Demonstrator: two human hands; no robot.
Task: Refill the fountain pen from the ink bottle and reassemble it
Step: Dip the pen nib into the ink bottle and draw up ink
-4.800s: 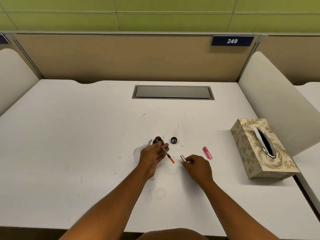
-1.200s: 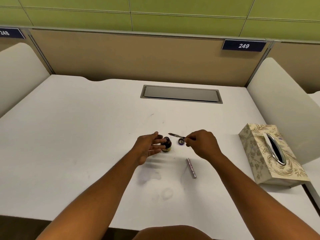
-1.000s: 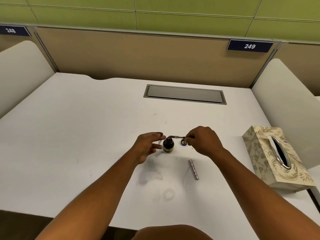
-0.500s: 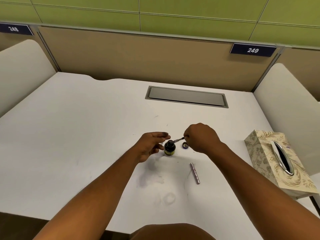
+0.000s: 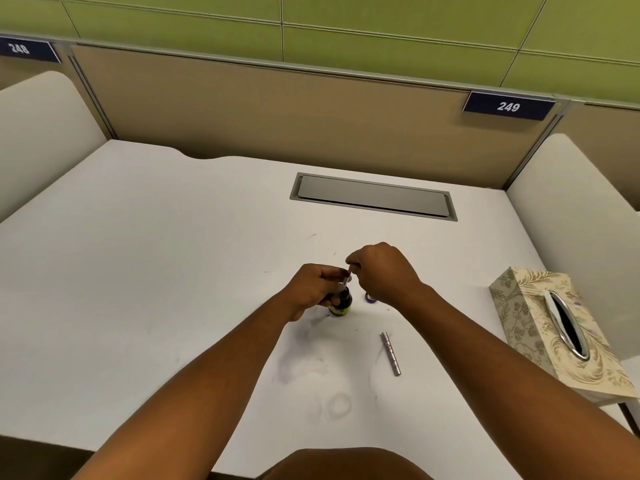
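Note:
A small dark ink bottle point(image 5: 341, 301) with a yellow label stands open on the white desk point(image 5: 173, 271). My left hand point(image 5: 313, 289) is wrapped around its left side. My right hand point(image 5: 379, 271) pinches the thin pen section point(image 5: 346, 278) by its upper end and holds it nearly upright, tip down in the bottle's mouth. The bottle cap point(image 5: 370, 298) lies just right of the bottle, partly hidden under my right wrist. A silver pen barrel point(image 5: 391, 353) lies on the desk nearer to me, to the right.
A patterned tissue box point(image 5: 540, 327) sits at the right edge of the desk. A grey cable hatch point(image 5: 374, 195) is set into the desk further back. White side dividers and a tan back panel enclose the desk. Faint ink stains mark the surface near me.
My right hand has swung the pen section from lying level above the cap to nearly upright over the bottle's mouth. My left hand has closed onto the bottle.

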